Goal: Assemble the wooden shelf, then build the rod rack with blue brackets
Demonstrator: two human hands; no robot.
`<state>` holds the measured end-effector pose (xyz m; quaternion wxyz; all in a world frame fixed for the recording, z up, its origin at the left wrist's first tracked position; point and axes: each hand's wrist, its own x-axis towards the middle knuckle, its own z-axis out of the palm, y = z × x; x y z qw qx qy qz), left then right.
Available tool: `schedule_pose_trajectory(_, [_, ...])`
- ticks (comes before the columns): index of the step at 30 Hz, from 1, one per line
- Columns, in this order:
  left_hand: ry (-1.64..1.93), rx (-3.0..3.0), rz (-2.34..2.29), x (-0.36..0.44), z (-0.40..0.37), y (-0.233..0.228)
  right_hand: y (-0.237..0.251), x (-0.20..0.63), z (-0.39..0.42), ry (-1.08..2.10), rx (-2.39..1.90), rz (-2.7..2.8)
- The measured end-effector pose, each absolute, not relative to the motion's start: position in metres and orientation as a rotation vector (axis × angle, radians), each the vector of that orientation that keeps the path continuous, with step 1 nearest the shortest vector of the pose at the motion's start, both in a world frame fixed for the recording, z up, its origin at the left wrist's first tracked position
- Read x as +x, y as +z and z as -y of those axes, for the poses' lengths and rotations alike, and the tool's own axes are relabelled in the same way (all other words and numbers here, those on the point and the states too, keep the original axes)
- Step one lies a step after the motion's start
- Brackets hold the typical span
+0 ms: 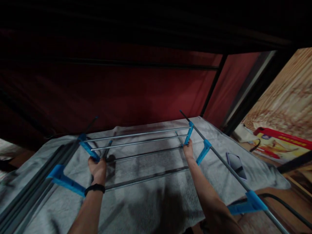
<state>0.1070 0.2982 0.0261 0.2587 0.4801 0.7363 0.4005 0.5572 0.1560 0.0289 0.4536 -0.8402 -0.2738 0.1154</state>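
A rack of grey metal tubes (146, 132) with blue plastic brackets stands across a light grey cloth. My left hand (97, 169), with a dark band on the wrist, is closed round the lower end of the left far blue bracket (89, 151). On the other side, my right hand (188, 150) grips the lower end of the right far blue bracket (189, 134). Several crossbars span between the two sides. Nearer me are another left blue bracket (67, 182) and a right blue bracket (204, 151). Some fingertips of both hands are hidden.
Several loose grey tubes (31, 182) lie along the left of the cloth (151, 198). A phone (236, 165) rests on the cloth at right, near a red and yellow box (284, 144). Dark frame posts (214, 86) and red fabric (136, 94) enclose the back.
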Motion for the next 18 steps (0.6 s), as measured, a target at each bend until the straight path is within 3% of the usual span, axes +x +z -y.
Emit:
schedule_pose_trajectory(10, [1.036, 1.253, -2.392, 0.106, -0.294, 0.025, 0.023, 0.564, -0.171, 0.271, -2.175, 0.739])
schedule_pose_trajectory(18, [0.997, 1.19, -2.431, 0.114, -0.286, 0.022, 0.018, 0.569, -0.172, 0.234, -2.232, 0.75])
